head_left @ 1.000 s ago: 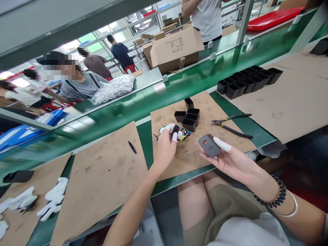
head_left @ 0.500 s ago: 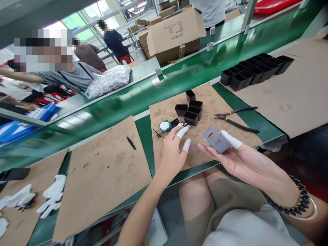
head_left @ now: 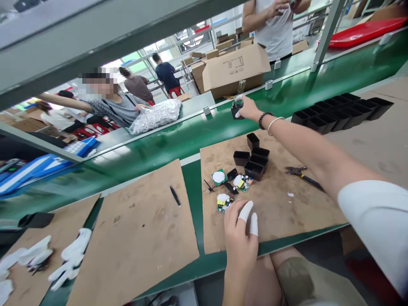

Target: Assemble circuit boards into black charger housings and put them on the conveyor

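Note:
My right hand (head_left: 245, 106), with white finger cots, reaches far out over the green conveyor belt (head_left: 153, 136). Its fingers are closed on a small black plastic case (head_left: 236, 112), partly covered by them. Near the front of the cardboard mat (head_left: 274, 221) is my left hand (head_left: 240, 231), fingers loosely bent and apart, two tipped with white cots. Its fingertips are close to a small circuit board (head_left: 224, 202); whether they touch it I cannot tell. Beyond lie another circuit board (head_left: 242, 182), a green board with a white disc (head_left: 219, 177) and small black parts (head_left: 231, 174).
Open black plastic boxes (head_left: 254, 165) stand behind the boards, with more rows (head_left: 338, 112) at right. Cutting pliers (head_left: 302, 174) lie beneath my right forearm. Tweezers (head_left: 175, 196) and white gloves (head_left: 72, 255) are leftward. Across the belt are a carton (head_left: 237, 70) and people.
My right hand has swung forward from the mat's front edge to over the belt with the case. My left hand has drawn back toward me, and the view has shifted.

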Available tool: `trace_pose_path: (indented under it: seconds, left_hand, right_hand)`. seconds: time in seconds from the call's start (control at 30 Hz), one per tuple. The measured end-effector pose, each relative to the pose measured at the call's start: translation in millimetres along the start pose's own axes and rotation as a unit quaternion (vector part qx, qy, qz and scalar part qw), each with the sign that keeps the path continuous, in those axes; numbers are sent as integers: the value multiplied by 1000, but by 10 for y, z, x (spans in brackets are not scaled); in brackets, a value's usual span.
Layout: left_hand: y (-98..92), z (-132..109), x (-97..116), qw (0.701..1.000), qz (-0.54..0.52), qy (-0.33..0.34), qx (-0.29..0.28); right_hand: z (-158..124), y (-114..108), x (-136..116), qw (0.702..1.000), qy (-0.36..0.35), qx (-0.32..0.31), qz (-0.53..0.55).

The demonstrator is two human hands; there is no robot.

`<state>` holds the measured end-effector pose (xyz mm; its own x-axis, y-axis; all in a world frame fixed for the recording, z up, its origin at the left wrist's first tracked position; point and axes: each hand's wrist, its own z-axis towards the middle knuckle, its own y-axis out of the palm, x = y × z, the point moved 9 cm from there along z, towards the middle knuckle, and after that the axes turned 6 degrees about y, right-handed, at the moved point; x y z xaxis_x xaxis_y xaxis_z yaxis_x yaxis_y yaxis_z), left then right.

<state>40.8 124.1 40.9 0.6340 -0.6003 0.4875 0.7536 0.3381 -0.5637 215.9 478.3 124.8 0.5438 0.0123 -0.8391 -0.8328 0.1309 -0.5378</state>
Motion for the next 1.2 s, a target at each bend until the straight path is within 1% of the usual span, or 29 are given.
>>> trace_pose_path:
  seconds: [0.03, 0.1, 0.13, 0.2, 0.27, 0.33, 0.4, 0.43, 0.47, 0.5, 0.53, 0.6, 0.63, 0.7, 0.73, 0.77, 0.8, 0.83, 0.87, 0.93, 0.97, 1.0, 1.03, 1.07, 1.1, 1.13, 1.17, 1.2]
  left_hand:
    - [-20, -10, -53, 1000, -9, -17, 5]
    - [-40, -39, -123, 999, -20, -34, 8]
    - [-36, -51, -132, 999, -25, -31, 3]
    - [-15, -57, -109, 999, -32, -14, -9]
    - [-8, -38, -66, 999, -35, 1, -9]
    - [-23, -1, -23, 999, -33, 9, 5]
    - [-46, 35, 19, 999, -29, 19, 22]
    - [-58, 47, 42, 999, -26, 27, 30]
    - [-69, 53, 65, 998, -22, 35, 36]
    - [-80, 52, 87, 998, -18, 42, 41]
    - [-94, 45, 109, 998, -12, 48, 46]
    - [-138, 16, 152, 997, 4, 47, 61]
    - [-164, -6, 169, 997, 14, 37, 71]
    - [-210, -61, 182, 996, 31, -6, 87]
    - [-221, -98, 175, 995, 34, -37, 90]
    - [-221, -141, 164, 993, 31, -67, 89]
    - [-206, -190, 152, 992, 22, -95, 82]
    - [-181, -245, 136, 990, 10, -118, 73]
    - [-153, -305, 116, 988, -4, -139, 64]
    - [-85, -437, 46, 982, -33, -182, 40]
    - [-55, -505, -1, 977, -50, -207, 30]
    - [-32, -571, -50, 970, -68, -233, 24]
    - [-19, -627, -94, 962, -87, -258, 24]
    - [-11, -669, -125, 955, -105, -276, 26]
    - [-9, -696, -145, 950, -120, -288, 31]
    - [-9, -708, -153, 947, -129, -293, 36]
    - [-8, -712, -154, 946, -132, -294, 39]
    - [-6, -711, -150, 947, -129, -292, 41]
  right_hand:
    - [86, 86, 80, 1000, 7, -8, -21]
    - [150, 230, 250, 997, 23, -32, -62]
    - [147, 267, 323, 995, 31, -45, -79]
    - [94, 254, 413, 991, 40, -69, -106]
    - [-10, 159, 436, 987, 40, -97, -120]
    - [-179, 90, 433, 981, 35, -147, -121]
    - [-404, 102, 447, 967, 35, -218, -126]
    - [-515, 115, 454, 960, 37, -243, -133]
    - [-612, 116, 447, 956, 38, -255, -142]
    - [-688, 95, 416, 955, 34, -251, -153]
    - [-748, 47, 351, 959, 26, -230, -161]
    - [-887, -104, 114, 973, -10, -166, -162]
    - [-1002, -182, -37, 978, -35, -135, -158]
    - [-1375, -267, -325, 981, -87, -99, -146]
    - [-1640, -239, -446, 977, -121, -105, -138]
    - [-1941, -143, -501, 970, -141, -140, -138]
    - [-2271, -3, -514, 959, -161, -191, -135]
    - [-2620, 176, -484, 939, -179, -265, -126]
    - [-2924, 324, -405, 922, -180, -323, -114]
    - [-3257, 462, -198, 921, -150, -351, -83]
    - [-3368, 541, -106, 907, -139, -392, -59]
    - [-3394, 579, -31, 901, -128, -413, -45]
    - [-3352, 593, 30, 899, -118, -418, -48]
    - [-3245, 580, 77, 907, -112, -400, -73]
    - [-3090, 540, 114, 920, -106, -355, -128]
    - [-2928, 489, 131, 928, -103, -296, -199]
    - [-2797, 458, 129, 926, -101, -246, -269]
    - [-2702, 457, 112, 917, -100, -209, -326]
